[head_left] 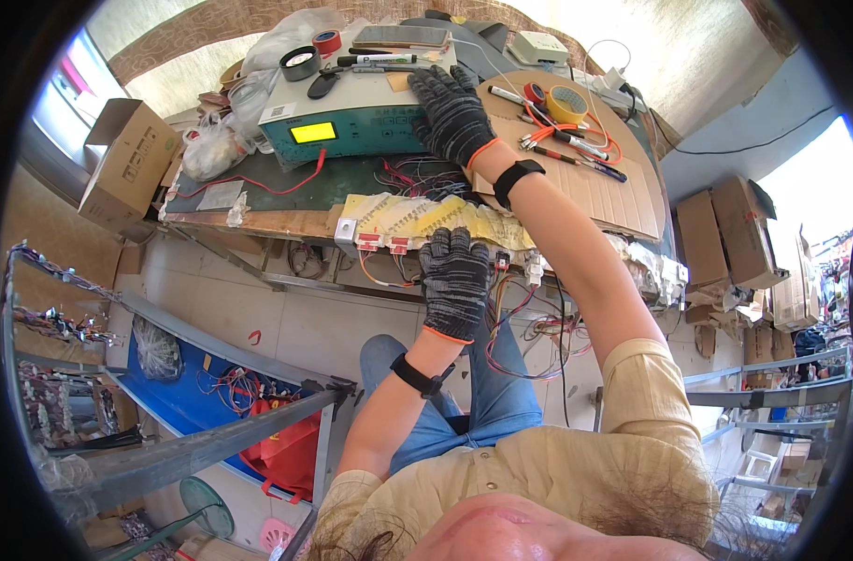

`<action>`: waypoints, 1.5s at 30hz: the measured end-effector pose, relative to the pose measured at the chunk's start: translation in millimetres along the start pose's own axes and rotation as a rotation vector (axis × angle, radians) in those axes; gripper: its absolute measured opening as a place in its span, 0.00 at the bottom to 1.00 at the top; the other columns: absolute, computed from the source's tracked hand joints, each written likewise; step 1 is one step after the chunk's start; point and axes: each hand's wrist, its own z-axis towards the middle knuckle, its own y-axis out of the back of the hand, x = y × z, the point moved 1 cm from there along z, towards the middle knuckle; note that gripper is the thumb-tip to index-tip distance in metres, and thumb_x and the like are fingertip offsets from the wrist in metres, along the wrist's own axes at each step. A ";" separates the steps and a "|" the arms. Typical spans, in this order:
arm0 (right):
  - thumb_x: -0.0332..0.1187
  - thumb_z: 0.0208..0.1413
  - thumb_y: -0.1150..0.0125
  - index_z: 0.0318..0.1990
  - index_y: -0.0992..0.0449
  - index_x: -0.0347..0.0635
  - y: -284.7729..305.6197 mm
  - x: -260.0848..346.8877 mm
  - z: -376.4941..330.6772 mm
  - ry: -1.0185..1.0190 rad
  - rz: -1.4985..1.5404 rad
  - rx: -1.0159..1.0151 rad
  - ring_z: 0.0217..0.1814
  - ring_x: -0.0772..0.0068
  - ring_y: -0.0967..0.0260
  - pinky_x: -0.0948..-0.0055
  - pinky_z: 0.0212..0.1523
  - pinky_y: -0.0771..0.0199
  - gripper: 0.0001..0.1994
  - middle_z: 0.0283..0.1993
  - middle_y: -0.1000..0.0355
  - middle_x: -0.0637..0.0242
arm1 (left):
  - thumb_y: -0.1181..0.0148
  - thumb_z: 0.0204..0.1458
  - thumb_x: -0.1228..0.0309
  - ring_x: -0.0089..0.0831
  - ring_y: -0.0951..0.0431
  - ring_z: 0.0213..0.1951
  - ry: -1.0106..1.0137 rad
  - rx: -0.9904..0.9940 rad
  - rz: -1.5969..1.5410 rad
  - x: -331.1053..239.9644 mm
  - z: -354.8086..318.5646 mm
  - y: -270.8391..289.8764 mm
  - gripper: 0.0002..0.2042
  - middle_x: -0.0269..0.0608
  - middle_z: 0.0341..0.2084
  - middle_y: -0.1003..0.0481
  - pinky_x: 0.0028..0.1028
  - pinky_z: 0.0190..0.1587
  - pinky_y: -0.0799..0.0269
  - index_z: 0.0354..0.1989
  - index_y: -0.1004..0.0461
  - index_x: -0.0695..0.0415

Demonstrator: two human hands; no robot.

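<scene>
My right hand (454, 117), in a dark grey knit glove, lies with fingers stretched out over the right end of a tester box (351, 140) with a teal front and a lit yellow display (313, 133). At the bench's front edge, my left hand (455, 285), gloved alike, has its fingers bent together against a strip covered in yellow tape (398, 217). Whatever those fingers hold is hidden under them. Red and white connectors (400, 245) sit along the strip just left of that hand. To its right, a wiring bundle (529, 304) with multicoloured leads hangs down.
Markers, tape rolls and orange cable lie on a cardboard sheet (623, 201) at right. Tape rolls, pens and a black mouse-shaped item (323, 85) rest on the tester. A red lead (258, 190) runs leftward. Metal racks (193, 435) and cardboard boxes (130, 164) flank me.
</scene>
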 end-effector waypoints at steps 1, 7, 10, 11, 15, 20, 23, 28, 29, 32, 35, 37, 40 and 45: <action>0.44 0.53 0.36 0.70 0.37 0.42 -0.2 0.5 0.5 0.000 0.006 0.000 0.77 0.49 0.46 0.50 0.79 0.58 0.37 0.72 0.39 0.51 | 0.38 0.48 0.65 0.52 0.27 0.56 0.000 0.000 0.001 0.3 -0.4 -0.4 0.12 0.49 0.48 0.24 0.53 0.57 0.34 0.40 0.20 0.53; 0.44 0.54 0.37 0.70 0.38 0.42 -0.5 1.0 0.6 0.007 -0.001 -0.015 0.77 0.49 0.46 0.50 0.79 0.58 0.36 0.72 0.39 0.50 | 0.37 0.48 0.65 0.53 0.28 0.57 0.003 0.002 0.001 -0.3 -0.4 1.9 0.12 0.50 0.50 0.24 0.56 0.56 0.34 0.41 0.20 0.53; 0.44 0.54 0.37 0.70 0.38 0.42 -1.1 0.5 -0.5 0.001 -0.014 -0.009 0.77 0.49 0.46 0.50 0.79 0.58 0.36 0.72 0.39 0.50 | 0.37 0.48 0.65 0.53 0.28 0.57 0.010 0.008 -0.017 -0.3 -0.3 0.9 0.12 0.50 0.50 0.24 0.57 0.57 0.35 0.41 0.20 0.53; 0.44 0.54 0.37 0.70 0.38 0.42 -1.3 1.2 -0.6 0.001 -0.014 -0.010 0.77 0.49 0.46 0.50 0.79 0.58 0.36 0.72 0.39 0.50 | 0.37 0.49 0.64 0.53 0.28 0.57 0.007 0.012 -0.012 0.6 -1.1 0.0 0.12 0.50 0.50 0.24 0.57 0.57 0.35 0.41 0.20 0.53; 0.44 0.54 0.38 0.70 0.38 0.42 -1.3 1.8 -0.4 -0.007 -0.006 -0.008 0.77 0.49 0.46 0.50 0.79 0.58 0.36 0.73 0.39 0.50 | 0.38 0.49 0.63 0.53 0.29 0.58 0.002 0.026 0.010 -0.6 -1.7 0.1 0.14 0.50 0.51 0.25 0.57 0.57 0.36 0.43 0.20 0.53; 0.44 0.54 0.38 0.70 0.38 0.42 0.9 2.6 0.7 -0.006 0.001 0.005 0.77 0.49 0.46 0.50 0.79 0.58 0.36 0.73 0.39 0.51 | 0.37 0.49 0.63 0.54 0.29 0.58 -0.001 0.039 0.020 0.6 -1.9 -2.0 0.14 0.51 0.52 0.25 0.57 0.57 0.36 0.43 0.20 0.54; 0.45 0.54 0.38 0.71 0.38 0.42 1.5 2.6 0.6 -0.011 -0.003 0.017 0.77 0.49 0.47 0.51 0.79 0.59 0.37 0.73 0.40 0.51 | 0.37 0.49 0.63 0.54 0.29 0.57 0.003 0.044 0.019 0.3 -1.4 -2.1 0.14 0.51 0.52 0.25 0.57 0.57 0.36 0.43 0.20 0.54; 0.45 0.55 0.38 0.71 0.39 0.42 1.3 2.9 0.6 -0.016 -0.015 0.027 0.78 0.49 0.48 0.51 0.80 0.61 0.37 0.74 0.41 0.51 | 0.37 0.49 0.63 0.54 0.29 0.57 -0.005 0.031 0.025 -0.2 -1.5 -0.6 0.14 0.51 0.52 0.24 0.57 0.57 0.36 0.43 0.20 0.53; 0.45 0.55 0.38 0.71 0.39 0.42 1.3 2.2 0.4 -0.016 -0.015 0.027 0.78 0.49 0.48 0.51 0.80 0.61 0.37 0.74 0.41 0.51 | 0.38 0.49 0.63 0.53 0.29 0.58 0.003 0.038 0.009 -0.5 -1.0 1.0 0.14 0.51 0.52 0.24 0.57 0.57 0.36 0.43 0.20 0.53; 0.45 0.55 0.39 0.71 0.39 0.42 1.5 1.8 0.2 -0.014 -0.013 0.043 0.78 0.50 0.48 0.50 0.80 0.61 0.37 0.74 0.41 0.51 | 0.38 0.50 0.63 0.53 0.29 0.58 0.017 0.056 -0.003 -1.1 -0.4 2.0 0.14 0.51 0.52 0.24 0.57 0.58 0.36 0.43 0.20 0.53; 0.45 0.55 0.39 0.71 0.39 0.42 1.9 3.1 0.5 -0.013 -0.004 0.027 0.78 0.50 0.48 0.51 0.80 0.61 0.37 0.74 0.40 0.51 | 0.39 0.50 0.63 0.53 0.29 0.58 0.025 0.070 0.000 -0.6 -0.1 1.4 0.13 0.50 0.52 0.24 0.57 0.58 0.36 0.43 0.20 0.53; 0.45 0.54 0.38 0.71 0.39 0.42 1.6 3.2 0.1 -0.020 -0.017 0.038 0.78 0.50 0.48 0.51 0.80 0.61 0.37 0.74 0.40 0.51 | 0.39 0.51 0.63 0.53 0.29 0.58 0.027 0.075 -0.001 -0.3 -0.4 0.5 0.13 0.50 0.52 0.24 0.57 0.58 0.36 0.43 0.20 0.53; 0.44 0.54 0.38 0.71 0.39 0.42 0.8 2.4 -0.2 -0.014 -0.005 0.018 0.78 0.50 0.48 0.51 0.80 0.61 0.37 0.74 0.40 0.51 | 0.39 0.51 0.63 0.53 0.29 0.58 0.019 0.073 0.007 -0.5 -0.5 0.1 0.13 0.50 0.53 0.24 0.57 0.58 0.36 0.43 0.20 0.53; 0.44 0.54 0.38 0.71 0.38 0.43 1.1 3.1 0.3 -0.015 -0.002 0.015 0.78 0.50 0.47 0.51 0.80 0.60 0.37 0.73 0.40 0.51 | 0.39 0.50 0.63 0.53 0.29 0.58 0.018 0.061 -0.001 0.2 -0.3 1.9 0.13 0.50 0.52 0.24 0.57 0.58 0.36 0.43 0.20 0.53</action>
